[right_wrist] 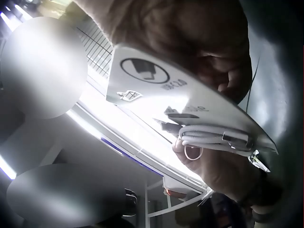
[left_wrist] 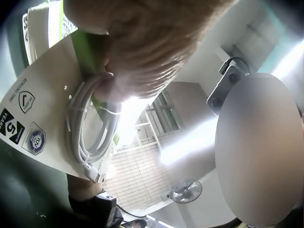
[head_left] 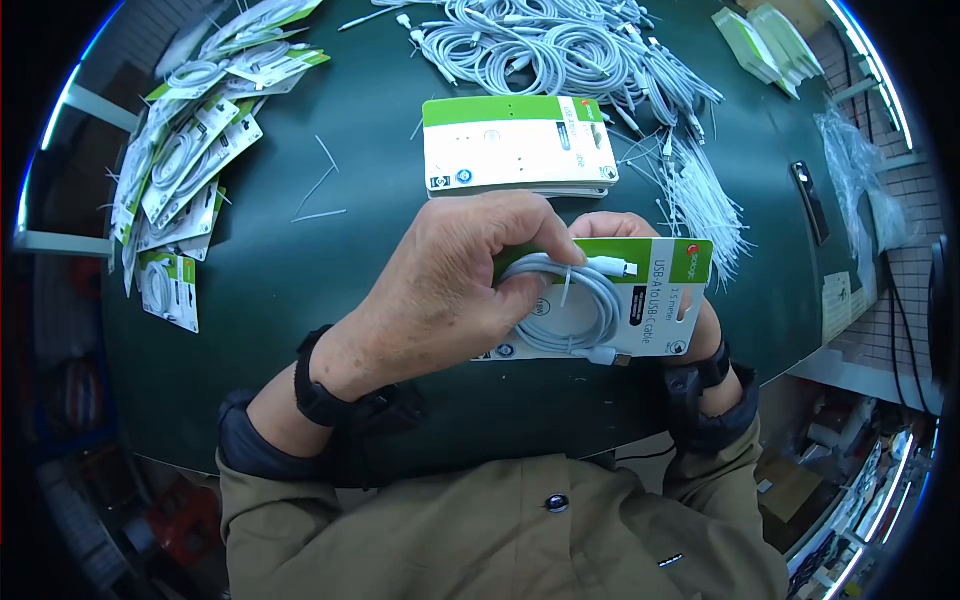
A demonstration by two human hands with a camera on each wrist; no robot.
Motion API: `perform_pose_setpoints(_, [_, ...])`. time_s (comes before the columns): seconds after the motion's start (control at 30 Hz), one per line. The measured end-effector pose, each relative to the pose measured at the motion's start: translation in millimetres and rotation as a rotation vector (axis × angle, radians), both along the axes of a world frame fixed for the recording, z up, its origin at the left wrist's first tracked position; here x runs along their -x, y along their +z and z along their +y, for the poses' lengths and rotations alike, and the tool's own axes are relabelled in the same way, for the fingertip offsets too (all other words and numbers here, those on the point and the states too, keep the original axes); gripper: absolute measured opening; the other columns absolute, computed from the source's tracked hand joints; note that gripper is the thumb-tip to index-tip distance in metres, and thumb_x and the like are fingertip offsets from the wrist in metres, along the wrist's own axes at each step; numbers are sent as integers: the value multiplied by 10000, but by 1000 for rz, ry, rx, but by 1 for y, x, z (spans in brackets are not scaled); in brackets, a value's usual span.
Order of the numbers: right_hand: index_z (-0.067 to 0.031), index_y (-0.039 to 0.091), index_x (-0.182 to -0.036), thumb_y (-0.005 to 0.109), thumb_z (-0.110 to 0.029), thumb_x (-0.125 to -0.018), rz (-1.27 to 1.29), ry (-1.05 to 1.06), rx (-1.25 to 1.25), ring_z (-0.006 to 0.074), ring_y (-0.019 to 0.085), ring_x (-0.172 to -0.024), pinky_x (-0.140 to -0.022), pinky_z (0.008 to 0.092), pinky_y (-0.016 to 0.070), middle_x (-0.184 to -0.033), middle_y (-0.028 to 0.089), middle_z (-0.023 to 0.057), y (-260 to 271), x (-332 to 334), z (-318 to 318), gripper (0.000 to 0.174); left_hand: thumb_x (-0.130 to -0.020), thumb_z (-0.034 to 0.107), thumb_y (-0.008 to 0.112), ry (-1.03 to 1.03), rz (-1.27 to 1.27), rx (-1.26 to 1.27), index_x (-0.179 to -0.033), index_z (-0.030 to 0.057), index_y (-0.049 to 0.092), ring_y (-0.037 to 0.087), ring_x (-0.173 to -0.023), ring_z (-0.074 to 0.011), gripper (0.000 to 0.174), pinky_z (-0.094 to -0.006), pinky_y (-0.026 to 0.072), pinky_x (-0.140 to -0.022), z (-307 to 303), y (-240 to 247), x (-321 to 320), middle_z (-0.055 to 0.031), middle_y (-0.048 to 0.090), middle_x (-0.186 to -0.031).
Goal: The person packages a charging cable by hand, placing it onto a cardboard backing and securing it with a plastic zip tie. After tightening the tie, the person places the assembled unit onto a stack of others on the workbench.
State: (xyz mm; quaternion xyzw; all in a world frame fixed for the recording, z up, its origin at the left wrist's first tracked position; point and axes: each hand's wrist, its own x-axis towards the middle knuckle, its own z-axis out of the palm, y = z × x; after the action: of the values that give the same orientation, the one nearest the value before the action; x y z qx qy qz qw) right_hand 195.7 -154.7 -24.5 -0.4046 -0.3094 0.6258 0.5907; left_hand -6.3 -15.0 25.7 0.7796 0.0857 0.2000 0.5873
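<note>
Coiled cable: the grey coil lies against the printed face of the card, left of its lettering, one plug near the top edge, the other poking just past the lower edge.
Left grip: thumb and forefinger of the left hand pinch the coil at its upper left, beside a white tie.
Right grip: the right hand is behind the card, holding it up, mostly hidden from the head view.
Near edge: the tabletop ends close below the hands, by the person's brown garment.
Far side: a stack of cards sits just beyond the hands, a cable heap behind it.
Right side: a bundle of white ties fans out near the card, a phone farther over.
Left side: green tabletop with a few loose ties stretches towards packed cards.
</note>
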Motion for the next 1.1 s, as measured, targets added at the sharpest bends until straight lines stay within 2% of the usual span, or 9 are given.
perform_pose_setpoints(0.03, [-22,672,-1163,877,-272,-844,61,159,-3,85,707,-883,-784,211,577,-996,733,32,-5,-8,4,454,-799,-176,625,0,-11,-46,-1001,-2,708,725,-967,-185,280,-305,595,-870,0,0,0,-105,736,-1041])
perform_pose_setpoints(0.13, [-37,679,-1121,823,-247,-903,-22,178,89,81,701,-834,-736,214,580,-976,728,23,-10,-11,9,335,-787,-165,644,16,6,-157,-988,9,709,745,-890,-230,275,-325,599,-766,-1,4,0,-128,737,-1005])
perform_pose_setpoints(0.3, [-43,656,-968,735,-153,-972,172,146,137,76,686,-781,-658,226,564,-901,710,13,10,1,6,134,-689,-143,665,8,-110,-363,-968,50,715,736,-874,-319,343,-377,595,-749,-3,3,-1,-129,734,-1003])
perform_pose_setpoints(0.37, [-42,644,-952,729,-133,-966,31,151,175,81,683,-760,-651,228,558,-893,707,16,5,-6,5,125,-682,-96,701,25,-119,-468,-964,83,711,724,-855,-325,333,-392,588,-723,-5,0,-1,-100,730,-1012])
perform_pose_setpoints(0.47, [-73,626,-846,727,-88,-956,-48,138,210,77,665,-683,-609,229,532,-790,694,5,9,-9,8,150,-709,-9,746,56,-166,-617,-937,127,687,687,-777,-285,272,-400,550,-660,-11,-9,-5,-40,695,-969])
perform_pose_setpoints(0.5, [-33,652,-913,715,-77,-941,3,147,185,84,677,-740,-661,222,547,-867,708,23,-2,-13,6,82,-719,-2,745,61,-162,-629,-933,127,686,679,-767,-282,257,-402,544,-655,-12,-9,-4,-40,688,-961])
perform_pose_setpoints(0.73, [-18,657,-882,696,-10,-919,-50,72,179,79,627,-691,-656,239,517,-837,687,41,6,-7,7,54,-817,72,706,37,-206,-703,-934,93,640,628,-732,-260,136,-391,502,-642,-19,-15,-5,-42,630,-920])
perform_pose_setpoints(0.83, [-13,630,-887,677,-2,-926,54,38,129,83,603,-649,-641,244,510,-827,662,59,9,-7,10,62,-840,78,680,-38,-221,-787,-945,93,634,608,-726,-233,115,-370,482,-650,-30,-25,-5,-47,616,-941])
perform_pose_setpoints(1.1, [-18,579,-876,619,-29,-980,-60,-105,64,86,508,-575,-512,227,445,-807,608,67,9,-4,12,112,-888,99,648,-50,-166,-823,-1104,111,680,619,-806,-213,219,-352,469,-713,-25,-8,-2,-42,627,-970])
